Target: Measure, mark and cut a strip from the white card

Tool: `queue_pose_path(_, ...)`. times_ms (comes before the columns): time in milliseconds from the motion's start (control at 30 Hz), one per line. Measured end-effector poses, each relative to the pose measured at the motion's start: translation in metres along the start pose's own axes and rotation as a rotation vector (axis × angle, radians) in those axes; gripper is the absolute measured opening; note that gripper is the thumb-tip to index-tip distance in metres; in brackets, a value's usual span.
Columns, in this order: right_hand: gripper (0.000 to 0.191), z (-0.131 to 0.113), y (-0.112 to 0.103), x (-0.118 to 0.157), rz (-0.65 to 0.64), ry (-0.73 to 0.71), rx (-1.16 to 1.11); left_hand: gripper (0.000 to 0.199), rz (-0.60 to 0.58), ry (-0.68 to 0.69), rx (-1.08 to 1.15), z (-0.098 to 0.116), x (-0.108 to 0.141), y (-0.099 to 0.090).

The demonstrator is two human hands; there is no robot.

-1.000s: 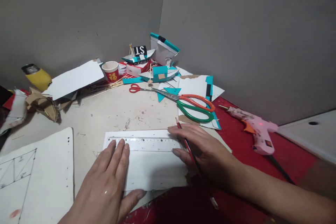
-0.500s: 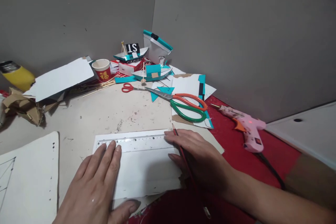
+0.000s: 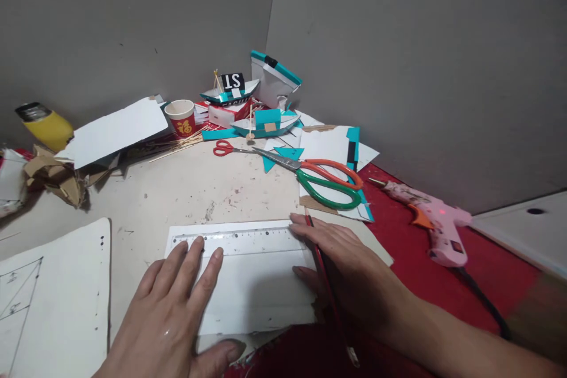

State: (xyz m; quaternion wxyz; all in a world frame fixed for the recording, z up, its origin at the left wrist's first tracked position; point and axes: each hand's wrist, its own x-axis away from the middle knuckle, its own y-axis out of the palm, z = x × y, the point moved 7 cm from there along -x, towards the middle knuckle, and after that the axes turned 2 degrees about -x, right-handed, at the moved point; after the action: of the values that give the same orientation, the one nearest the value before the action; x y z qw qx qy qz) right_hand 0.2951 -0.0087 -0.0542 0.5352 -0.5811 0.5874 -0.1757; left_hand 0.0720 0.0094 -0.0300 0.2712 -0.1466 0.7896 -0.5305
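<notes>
A clear ruler (image 3: 248,241) lies across the upper part of a white sheet (image 3: 257,301). My left hand (image 3: 175,301) rests flat with fingers spread, its fingertips on the ruler's left end and its thumb near the sheet's lower edge. My right hand (image 3: 349,266) is at the ruler's right end, holding a dark red pencil (image 3: 326,283) between its fingers. The pencil's tip points up and away, past the fingers. Part of the ruler's right end is hidden under the right fingers.
Large scissors (image 3: 330,180), small red scissors (image 3: 224,148) and model boats (image 3: 266,124) lie beyond the sheet. A pink glue gun (image 3: 443,218) is at right. At left are a marked board (image 3: 66,301), a paper cup (image 3: 181,118) and a yellow bottle (image 3: 48,130).
The whole view has shifted, so things appear slightly farther right. My left index finger has spread away from the middle finger. My right hand still holds the pencil at the ruler's right end.
</notes>
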Motion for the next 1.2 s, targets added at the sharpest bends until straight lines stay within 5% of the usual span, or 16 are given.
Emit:
queue_pose_path(300,0.074,0.008,0.006,-0.008,-0.084,-0.057,-0.015,0.097,-0.094,-0.071,0.127,-0.001,0.003,0.009)
queue_pose_path(633,0.066,0.003,0.010,-0.007,-0.163,-0.139,-0.139,0.094,-0.049,0.000,0.069,0.007,0.008,-0.002)
queue_pose_path(900,0.081,-0.015,-0.004,0.004,-0.177,-0.107,-0.200,0.093,-0.003,0.013,0.064,0.011,0.013,-0.003)
queue_pose_path(1000,0.095,-0.027,-0.006,0.011,-0.170,-0.142,-0.157,0.088,-0.059,-0.007,0.054,0.009,0.016,0.003)
queue_pose_path(1200,0.086,-0.018,-0.005,0.020,-0.277,-0.126,-0.134,0.085,-0.135,-0.051,0.042,0.018,0.021,0.000)
